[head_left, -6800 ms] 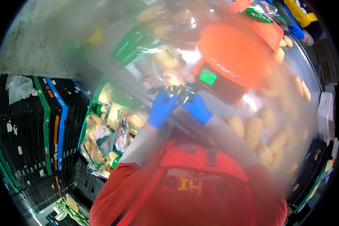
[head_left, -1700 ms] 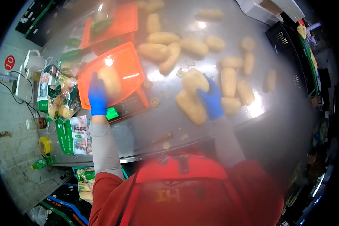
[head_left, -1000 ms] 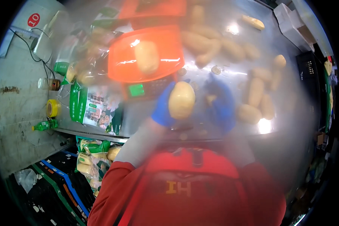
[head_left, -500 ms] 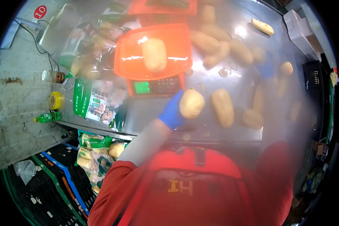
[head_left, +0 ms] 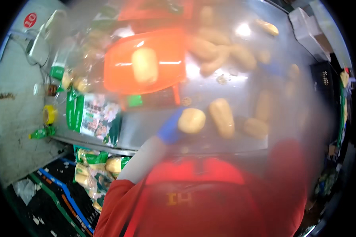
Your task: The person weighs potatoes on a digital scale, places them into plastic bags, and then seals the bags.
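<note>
One potato (head_left: 191, 120) is held closed in the blue-gloved left hand (head_left: 171, 128) above the steel counter (head_left: 154, 126), where a loosened grip could drop it; the right hand cannot be made out.

pale potato (head_left: 191, 120), held above steel table

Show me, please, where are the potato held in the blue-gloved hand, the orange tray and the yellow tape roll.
potato (head_left: 191, 120), head view, middle of its rounded face.
left hand (head_left: 171, 129), head view, blue-gloved palm.
orange tray (head_left: 118, 73), head view, bare floor at its left side.
yellow tape roll (head_left: 50, 114), head view, its outer band.
</note>
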A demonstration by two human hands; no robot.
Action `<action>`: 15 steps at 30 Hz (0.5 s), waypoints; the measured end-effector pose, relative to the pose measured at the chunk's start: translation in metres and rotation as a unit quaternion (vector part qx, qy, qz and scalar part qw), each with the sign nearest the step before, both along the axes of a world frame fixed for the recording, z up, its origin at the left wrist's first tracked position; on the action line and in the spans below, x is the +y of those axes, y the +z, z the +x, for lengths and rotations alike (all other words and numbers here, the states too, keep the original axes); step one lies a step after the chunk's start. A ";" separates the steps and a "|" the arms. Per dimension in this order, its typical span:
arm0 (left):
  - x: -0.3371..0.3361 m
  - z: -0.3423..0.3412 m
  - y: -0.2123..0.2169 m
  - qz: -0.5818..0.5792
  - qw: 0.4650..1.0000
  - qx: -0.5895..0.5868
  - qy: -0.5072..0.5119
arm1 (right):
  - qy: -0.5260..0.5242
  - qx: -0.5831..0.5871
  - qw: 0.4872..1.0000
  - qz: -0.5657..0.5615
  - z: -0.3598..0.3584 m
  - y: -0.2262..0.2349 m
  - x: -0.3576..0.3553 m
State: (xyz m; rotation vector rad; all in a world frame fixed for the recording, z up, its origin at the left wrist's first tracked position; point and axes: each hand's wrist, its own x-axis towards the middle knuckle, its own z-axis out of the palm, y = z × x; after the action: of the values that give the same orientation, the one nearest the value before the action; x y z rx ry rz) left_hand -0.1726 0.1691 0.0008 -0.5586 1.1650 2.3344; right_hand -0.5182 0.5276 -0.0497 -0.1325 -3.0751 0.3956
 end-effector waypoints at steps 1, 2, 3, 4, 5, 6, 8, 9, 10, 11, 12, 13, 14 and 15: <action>0.001 -0.003 0.007 0.027 0.999 -0.039 0.009 | -0.021 0.035 0.990 -0.133 0.005 -0.004 0.006; 0.001 -0.005 0.008 0.087 0.987 -0.131 0.042 | -0.037 0.070 0.961 -0.266 0.010 -0.007 0.007; 0.001 -0.001 0.002 0.024 0.993 -0.103 0.045 | -0.046 0.100 0.963 -0.245 0.033 0.024 -0.016; 0.003 0.004 -0.012 -0.039 0.995 -0.073 0.048 | -0.056 0.099 0.940 -0.320 0.041 0.031 -0.022; 0.004 0.010 -0.022 -0.107 0.992 -0.045 0.055 | -0.062 0.096 0.910 -0.399 0.046 0.033 -0.026; 0.006 0.011 -0.031 -0.143 0.989 -0.020 0.036 | -0.076 0.098 0.874 -0.469 0.056 0.039 -0.026; 0.007 0.013 -0.044 -0.217 0.976 0.028 0.004 | -0.039 0.090 0.737 -0.669 0.078 0.043 -0.030; 0.009 0.014 -0.049 -0.240 0.970 0.050 0.000 | -0.024 0.082 0.700 -0.709 0.084 0.040 -0.027; 0.011 0.014 -0.053 -0.262 0.962 0.073 -0.004 | -0.009 0.073 0.660 -0.748 0.091 0.040 -0.024; 0.012 0.015 -0.055 -0.286 0.954 0.094 -0.006 | -0.021 0.048 0.630 -0.775 0.100 0.045 -0.024; 0.012 0.017 -0.055 -0.307 0.946 0.107 -0.017 | -0.032 0.023 0.599 -0.800 0.112 0.051 -0.025; 0.013 0.019 -0.054 -0.327 0.937 0.121 -0.026 | -0.029 0.003 0.569 -0.822 0.121 0.055 -0.028; 0.013 0.020 -0.053 -0.348 0.927 0.135 -0.036 | -0.026 -0.016 0.539 -0.842 0.130 0.059 -0.030; 0.012 0.020 -0.050 -0.397 0.902 0.165 -0.048 | -0.010 -0.031 0.511 -0.859 0.137 0.060 -0.032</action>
State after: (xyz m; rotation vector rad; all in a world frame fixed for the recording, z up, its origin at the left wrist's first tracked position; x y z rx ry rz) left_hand -0.1523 0.1810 -0.0497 -0.3421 2.2711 1.8345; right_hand -0.3812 0.4954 0.0107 -0.1698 -1.2937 2.9802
